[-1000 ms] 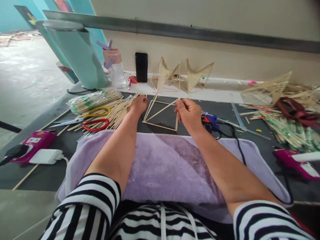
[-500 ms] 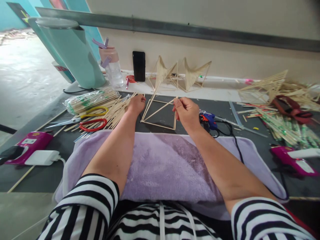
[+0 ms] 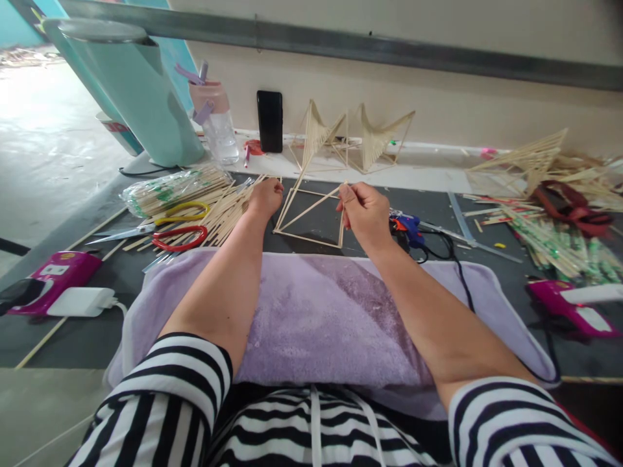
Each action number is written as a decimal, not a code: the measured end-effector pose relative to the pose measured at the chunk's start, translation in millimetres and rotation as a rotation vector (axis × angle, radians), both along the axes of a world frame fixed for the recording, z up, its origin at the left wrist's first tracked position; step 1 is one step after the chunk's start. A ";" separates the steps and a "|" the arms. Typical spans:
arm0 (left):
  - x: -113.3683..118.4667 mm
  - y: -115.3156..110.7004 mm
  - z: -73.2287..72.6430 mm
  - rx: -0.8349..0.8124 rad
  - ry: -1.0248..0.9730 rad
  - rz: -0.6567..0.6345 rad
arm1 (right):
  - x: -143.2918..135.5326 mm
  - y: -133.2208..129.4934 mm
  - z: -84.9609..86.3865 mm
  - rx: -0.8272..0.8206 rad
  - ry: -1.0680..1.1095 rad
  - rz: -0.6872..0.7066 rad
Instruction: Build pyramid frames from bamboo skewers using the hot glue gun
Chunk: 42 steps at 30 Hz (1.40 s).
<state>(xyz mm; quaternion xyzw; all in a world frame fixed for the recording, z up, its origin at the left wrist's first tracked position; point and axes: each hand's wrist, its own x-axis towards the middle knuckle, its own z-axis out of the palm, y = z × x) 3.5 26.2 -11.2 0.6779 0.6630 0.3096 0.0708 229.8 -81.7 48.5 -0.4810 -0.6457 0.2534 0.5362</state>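
My right hand [image 3: 365, 213] pinches the raised right corner of a frame of thin wooden sticks [image 3: 307, 240], where a slanting stick meets an upright one. The frame's square base lies on the dark table, and long sticks rise from its left side. My left hand [image 3: 265, 197] is closed beside the frame's left side, over the end of a pile of loose wooden sticks [image 3: 228, 217]. Whatever its curled fingers hold is hidden. Right of my right hand lies a blue glue gun [image 3: 411, 229], partly hidden by that hand.
Scissors [image 3: 180, 238] with red and yellow handles lie at left, near a bagged stick bundle [image 3: 170, 188]. Two finished-looking stick models [image 3: 379, 139] and a phone [image 3: 270, 122] stand by the wall. A purple towel [image 3: 311, 318] covers the front edge; power strips [image 3: 58, 275] sit either side.
The whole view has shifted slightly upward in the picture. Both hands keep nearly the same place and grip, and the stick frame looks unchanged.
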 end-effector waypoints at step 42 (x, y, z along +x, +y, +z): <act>3.4 -5.3 6.2 -0.011 0.006 -0.002 | 1.3 2.5 -2.5 0.035 -0.040 -0.019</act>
